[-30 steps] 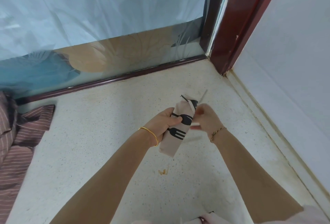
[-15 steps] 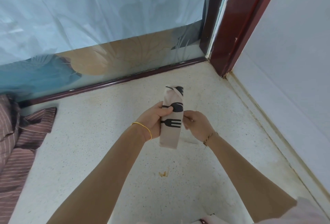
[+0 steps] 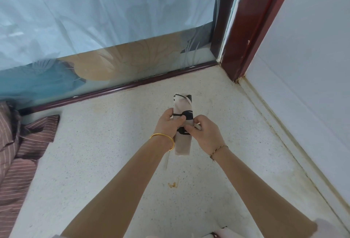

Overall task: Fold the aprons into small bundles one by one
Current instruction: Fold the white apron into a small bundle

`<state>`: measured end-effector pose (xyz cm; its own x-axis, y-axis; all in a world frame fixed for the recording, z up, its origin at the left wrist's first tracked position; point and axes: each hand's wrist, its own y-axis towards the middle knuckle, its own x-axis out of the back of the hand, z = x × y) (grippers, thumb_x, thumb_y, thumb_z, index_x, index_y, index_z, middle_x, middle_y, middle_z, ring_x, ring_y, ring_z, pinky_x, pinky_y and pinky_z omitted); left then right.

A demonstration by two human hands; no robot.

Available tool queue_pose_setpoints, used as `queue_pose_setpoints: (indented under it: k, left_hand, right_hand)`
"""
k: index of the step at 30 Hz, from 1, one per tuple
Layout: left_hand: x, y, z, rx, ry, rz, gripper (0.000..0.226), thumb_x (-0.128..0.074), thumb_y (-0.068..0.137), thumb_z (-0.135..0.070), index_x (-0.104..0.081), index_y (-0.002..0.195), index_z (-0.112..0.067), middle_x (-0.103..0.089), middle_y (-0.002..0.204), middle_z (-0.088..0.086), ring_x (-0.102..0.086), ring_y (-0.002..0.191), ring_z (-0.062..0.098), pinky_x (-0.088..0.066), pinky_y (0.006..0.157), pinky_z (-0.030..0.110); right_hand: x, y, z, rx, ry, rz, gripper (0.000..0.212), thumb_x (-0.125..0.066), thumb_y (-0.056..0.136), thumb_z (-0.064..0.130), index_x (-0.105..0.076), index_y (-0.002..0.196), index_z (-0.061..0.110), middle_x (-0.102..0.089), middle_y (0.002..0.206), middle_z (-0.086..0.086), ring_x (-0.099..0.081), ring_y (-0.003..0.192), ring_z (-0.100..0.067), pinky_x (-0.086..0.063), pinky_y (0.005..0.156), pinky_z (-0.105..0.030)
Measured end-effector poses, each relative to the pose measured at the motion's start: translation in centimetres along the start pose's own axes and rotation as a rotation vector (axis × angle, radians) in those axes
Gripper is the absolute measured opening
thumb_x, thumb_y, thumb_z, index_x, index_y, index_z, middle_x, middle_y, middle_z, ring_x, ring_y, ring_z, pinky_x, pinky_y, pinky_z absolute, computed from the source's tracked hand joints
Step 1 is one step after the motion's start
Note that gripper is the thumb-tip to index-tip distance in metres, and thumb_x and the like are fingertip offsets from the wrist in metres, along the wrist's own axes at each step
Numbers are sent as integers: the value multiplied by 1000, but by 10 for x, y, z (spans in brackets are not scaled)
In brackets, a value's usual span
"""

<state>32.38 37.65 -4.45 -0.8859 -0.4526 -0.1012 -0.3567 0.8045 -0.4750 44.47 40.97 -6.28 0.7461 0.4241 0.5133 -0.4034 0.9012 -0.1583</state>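
A beige apron (image 3: pixel 182 144) with black cutlery prints is rolled into a narrow upright bundle, held above the floor at centre. My left hand (image 3: pixel 169 124) grips the bundle's middle from the left, thumb across the front. My right hand (image 3: pixel 205 133) meets it from the right and pinches the apron's pale strap against the bundle. A thin strap end hangs down below my left wrist. The bundle's top end sticks up above both hands.
A brown striped cloth (image 3: pixel 20 154) lies heaped on the speckled floor (image 3: pixel 106 162) at the left. A glass door (image 3: pixel 106 29) covered with plastic film stands ahead, its dark red frame (image 3: pixel 251 25) beside a white wall (image 3: pixel 306 78) on the right. A small orange stain (image 3: pixel 173 184) marks the floor.
The bundle has turned more upright and shifted slightly left. My right hand has brought the strap in from the bundle's right side and now pinches it on the bundle's front.
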Motion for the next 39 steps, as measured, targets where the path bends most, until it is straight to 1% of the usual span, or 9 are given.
queue_pose_setpoints:
  k: [5, 10, 14, 18, 22, 24, 33, 36, 39]
  left_hand:
    - [5, 13, 9, -102, 384, -24, 24, -62, 88, -16, -53, 110, -9, -63, 90, 12, -61, 83, 27, -54, 78, 39]
    - [22, 23, 0, -94, 1211, 127, 32, -51, 94, -32, -52, 69, -13, -47, 63, 5, -44, 58, 19, -36, 57, 25]
    - [25, 14, -13, -125, 1629, 190, 30, -53, 91, -38, -67, 71, -20, -58, 79, 0, -58, 83, 21, -49, 79, 32]
    - [17, 5, 6, -247, 1253, 294, 33, -60, 84, -38, -69, 70, -9, -64, 93, 12, -56, 86, 24, -48, 84, 39]
    - [9, 4, 59, 54, 697, 376, 24, -60, 88, -25, -72, 83, -4, -62, 76, 3, -54, 70, 10, -43, 72, 18]
    - [8, 10, 90, 153, 549, 332, 19, -52, 91, -6, -67, 81, 1, -57, 71, 11, -50, 66, 15, -46, 70, 25]
    - [1, 16, 120, -116, 1015, 400, 27, -47, 92, 0, -65, 111, 0, -62, 104, 16, -54, 90, 21, -42, 81, 27]
    - [-10, 22, 130, -56, 1141, 388, 16, -47, 89, -3, -63, 86, -5, -56, 78, 7, -55, 80, 23, -37, 63, 16]
    - [-20, 26, 133, 30, 1236, 333, 32, -46, 89, -5, -37, 61, -16, -34, 62, -3, -33, 56, 9, -28, 49, 15]
  right_hand:
    - [1, 3, -5, -15, 36, -74, 21, -65, 87, 25, -52, 80, 9, -50, 71, 8, -44, 63, -5, -36, 52, -7]
    - [8, 8, -22, -46, -95, -53, 19, -64, 86, 20, -52, 80, 8, -52, 75, 3, -46, 68, -11, -36, 51, -10]
    - [6, 10, -41, -142, -170, 75, 18, -63, 87, 19, -50, 80, 9, -52, 82, -4, -47, 76, -16, -36, 56, -16]
    - [-14, 1, -58, -233, -159, 227, 22, -66, 84, 19, -48, 71, 13, -49, 78, -1, -46, 77, -17, -35, 56, -19]
    - [-40, -8, -76, -299, -293, 361, 19, -61, 87, 25, -52, 75, 14, -53, 79, -2, -51, 79, -19, -37, 60, -23]
    - [-45, -14, -83, -338, -300, 365, 20, -63, 86, 28, -53, 70, 19, -53, 74, 4, -52, 78, -16, -38, 66, -22]
    - [-47, -26, -96, -426, -325, 267, 25, -60, 88, 31, -51, 66, 21, -57, 83, -1, -54, 79, -18, -44, 69, -27]
    - [-39, -29, -96, -411, -209, 161, 7, -58, 87, 17, -52, 84, 18, -55, 86, -2, -51, 81, -17, -42, 69, -24]
    - [-30, -31, -93, -383, -7, 86, 28, -65, 85, 22, -49, 107, 19, -63, 81, -7, -59, 74, -17, -43, 60, -18]
